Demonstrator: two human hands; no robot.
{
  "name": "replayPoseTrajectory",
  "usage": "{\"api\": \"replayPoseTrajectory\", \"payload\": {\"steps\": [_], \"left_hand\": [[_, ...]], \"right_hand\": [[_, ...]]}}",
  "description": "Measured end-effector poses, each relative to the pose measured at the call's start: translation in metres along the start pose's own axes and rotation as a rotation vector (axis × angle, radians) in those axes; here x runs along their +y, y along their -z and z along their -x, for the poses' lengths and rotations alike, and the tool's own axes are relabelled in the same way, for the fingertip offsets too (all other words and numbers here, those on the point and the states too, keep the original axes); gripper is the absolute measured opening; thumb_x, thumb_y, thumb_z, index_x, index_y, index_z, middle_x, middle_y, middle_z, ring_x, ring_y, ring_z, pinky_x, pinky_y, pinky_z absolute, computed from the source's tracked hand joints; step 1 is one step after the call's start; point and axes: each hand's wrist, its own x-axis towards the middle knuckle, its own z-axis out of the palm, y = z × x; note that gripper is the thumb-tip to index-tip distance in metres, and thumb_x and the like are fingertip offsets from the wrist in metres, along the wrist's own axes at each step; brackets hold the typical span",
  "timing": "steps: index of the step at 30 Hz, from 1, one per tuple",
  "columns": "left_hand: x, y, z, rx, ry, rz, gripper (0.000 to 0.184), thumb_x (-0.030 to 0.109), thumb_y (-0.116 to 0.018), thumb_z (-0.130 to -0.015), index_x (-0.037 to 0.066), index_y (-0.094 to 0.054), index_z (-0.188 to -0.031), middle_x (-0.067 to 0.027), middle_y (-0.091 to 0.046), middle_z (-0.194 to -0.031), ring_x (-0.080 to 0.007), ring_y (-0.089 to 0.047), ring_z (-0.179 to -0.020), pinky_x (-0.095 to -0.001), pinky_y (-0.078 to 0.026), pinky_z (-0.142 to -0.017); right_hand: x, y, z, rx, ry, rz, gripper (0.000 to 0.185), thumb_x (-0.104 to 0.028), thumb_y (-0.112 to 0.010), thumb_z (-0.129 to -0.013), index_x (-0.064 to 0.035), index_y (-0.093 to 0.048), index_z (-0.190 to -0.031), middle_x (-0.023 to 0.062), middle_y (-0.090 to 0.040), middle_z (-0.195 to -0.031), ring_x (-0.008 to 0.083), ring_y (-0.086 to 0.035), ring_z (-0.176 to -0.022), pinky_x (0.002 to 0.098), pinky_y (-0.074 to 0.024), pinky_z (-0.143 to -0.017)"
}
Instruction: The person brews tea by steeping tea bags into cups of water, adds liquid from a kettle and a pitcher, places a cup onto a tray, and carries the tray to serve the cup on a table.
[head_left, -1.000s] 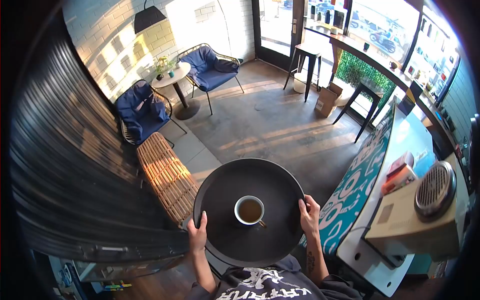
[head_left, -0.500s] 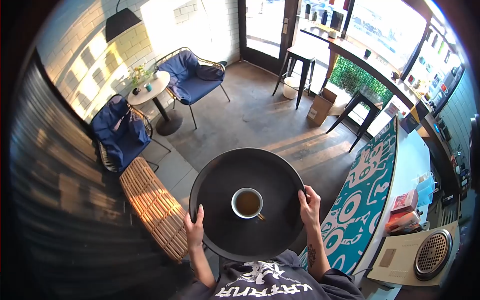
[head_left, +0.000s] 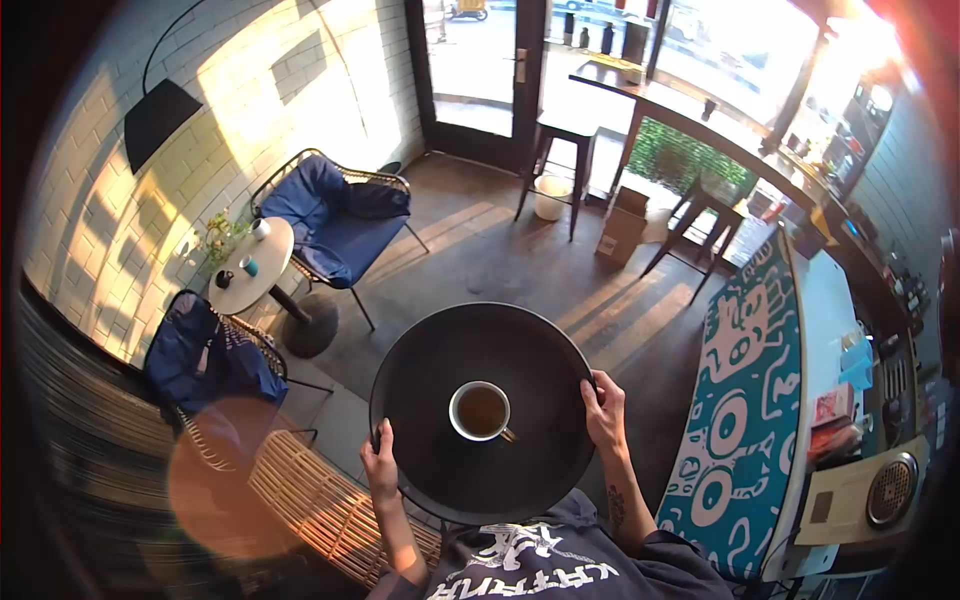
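Observation:
A round black serving tray (head_left: 480, 345) is held level in front of my body. Near its middle stands a white cup (head_left: 480, 411) of brown drink, its handle pointing to the lower right. My left hand (head_left: 380, 462) grips the tray's left rim, thumb on top. On the opposite rim, my right hand (head_left: 604, 410) is closed the same way. The fingers under the tray are hidden.
Ahead on the left are a small round table (head_left: 262, 262), a blue-cushioned settee (head_left: 350, 225) and a blue armchair (head_left: 215, 360). A slatted bench (head_left: 330, 500) lies low left. A patterned counter (head_left: 730, 400) runs along the right, with stools (head_left: 570, 160) near the glass door (head_left: 475, 70).
The view has shifted forward and turned slightly, with the seats now further left and the counter further along. Both hands still hold the tray, and the cup stays on it.

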Motion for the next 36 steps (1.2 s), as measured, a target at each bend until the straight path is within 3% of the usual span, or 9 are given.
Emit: {"api": "replayPoseTrajectory", "payload": {"steps": [5, 7, 9, 11, 16, 22, 24, 28, 36], "left_hand": [[-0.015, 0.044, -0.085, 0.151, 0.155, 0.185, 0.044, 0.034, -0.064, -0.098, -0.002, -0.066, -0.123, -0.0099, -0.065, -0.119, -0.0218, -0.058, -0.117, -0.0354, -0.041, -0.104], [-0.019, 0.071, -0.115, 0.075, -0.059, 0.113, 0.039, 0.039, -0.062, -0.101, 0.002, -0.067, -0.089, 0.001, -0.056, -0.079, -0.0101, -0.049, -0.077, -0.0281, -0.041, -0.071], [-0.021, 0.091, -0.14, 0.169, 0.026, 0.077, 0.053, 0.047, -0.059, -0.101, 0.008, -0.049, -0.067, 0.0069, -0.036, -0.065, -0.0066, -0.032, -0.064, -0.0278, -0.027, -0.059], [-0.024, 0.112, -0.164, 0.285, 0.049, 0.03, 0.06, 0.053, -0.057, -0.101, 0.013, -0.034, -0.061, 0.0087, -0.026, -0.061, -0.0052, -0.026, -0.06, -0.0286, -0.021, -0.055], [-0.041, 0.159, -0.232, 0.514, 0.174, -0.006, 0.059, 0.055, -0.054, -0.101, 0.017, -0.033, -0.062, 0.0083, -0.026, -0.06, -0.0059, -0.025, -0.056, -0.0306, -0.02, -0.052], [-0.067, 0.214, -0.307, 0.789, 0.155, 0.066, 0.05, 0.05, -0.055, -0.103, 0.007, -0.057, -0.078, 0.0032, -0.048, -0.071, -0.0078, -0.045, -0.069, -0.0305, -0.037, -0.061], [-0.074, 0.225, -0.331, 0.877, 0.113, 0.138, 0.05, 0.047, -0.056, -0.103, -0.001, -0.066, -0.103, -0.0046, -0.063, -0.093, -0.014, -0.056, -0.089, -0.0335, -0.046, -0.079], [-0.083, 0.259, -0.373, 0.938, 0.162, 0.229, 0.054, 0.045, -0.057, -0.103, -0.004, -0.062, -0.126, -0.0121, -0.064, -0.12, -0.0221, -0.059, -0.112, -0.0364, -0.044, -0.099], [-0.059, 0.312, -0.485, 1.122, 0.379, 0.226, 0.065, 0.048, -0.061, -0.099, -0.005, -0.052, -0.135, -0.0197, -0.055, -0.139, -0.0287, -0.053, -0.127, -0.0404, -0.04, -0.109]], "right_hand": [[0.019, -0.104, -0.059, -0.091, 0.058, -0.047, 0.017, -0.011, -0.058, -0.102, 0.0031, -0.064, -0.109, -0.005, -0.06, -0.079, 0.0012, -0.051, -0.069, 0.0201, -0.039, -0.059], [0.001, -0.15, -0.076, -0.187, 0.004, -0.049, 0.017, -0.012, -0.059, -0.102, 0.0028, -0.064, -0.107, -0.0073, -0.056, -0.075, -0.0003, -0.046, -0.066, 0.0203, -0.0337, -0.056], [0.001, -0.198, -0.099, -0.289, -0.026, -0.009, 0.017, -0.014, -0.061, -0.101, 0.0019, -0.064, -0.105, -0.0095, -0.049, -0.072, -0.0011, -0.038, -0.063, 0.0216, -0.0271, -0.053], [0.013, -0.251, -0.123, -0.348, 0.082, -0.017, 0.016, -0.015, -0.061, -0.101, 0.0008, -0.064, -0.104, -0.0105, -0.044, -0.069, -0.0009, -0.034, -0.062, 0.0227, -0.0236, -0.053], [0.019, -0.389, -0.174, -0.558, 0.015, 0.021, 0.018, -0.017, -0.062, -0.1, 0.0007, -0.064, -0.103, -0.0099, -0.046, -0.07, -0.0008, -0.036, -0.062, 0.0221, -0.0251, -0.053], [0.003, -0.568, -0.223, -0.847, -0.057, -0.124, 0.022, -0.019, -0.065, -0.099, 0.0018, -0.064, -0.104, -0.0069, -0.055, -0.075, 0.0006, -0.046, -0.07, 0.0203, -0.0359, -0.06], [0.006, -0.62, -0.235, -0.962, -0.007, -0.117, 0.026, -0.021, -0.066, -0.099, 0.0026, -0.063, -0.109, -0.0045, -0.059, -0.08, 0.0028, -0.049, -0.074, 0.0218, -0.0403, -0.064], [0.006, -0.714, -0.249, -1.073, 0.045, -0.097, 0.034, -0.026, -0.065, -0.1, 0.0041, -0.062, -0.116, -0.0023, -0.062, -0.089, 0.0045, -0.052, -0.08, 0.0218, -0.0438, -0.072], [0.008, -0.841, -0.273, -1.123, -0.088, -0.041, 0.05, -0.033, -0.059, -0.104, 0.0076, -0.057, -0.133, 0.006, -0.066, -0.117, 0.0116, -0.056, -0.11, 0.0264, -0.0433, -0.098]]}}
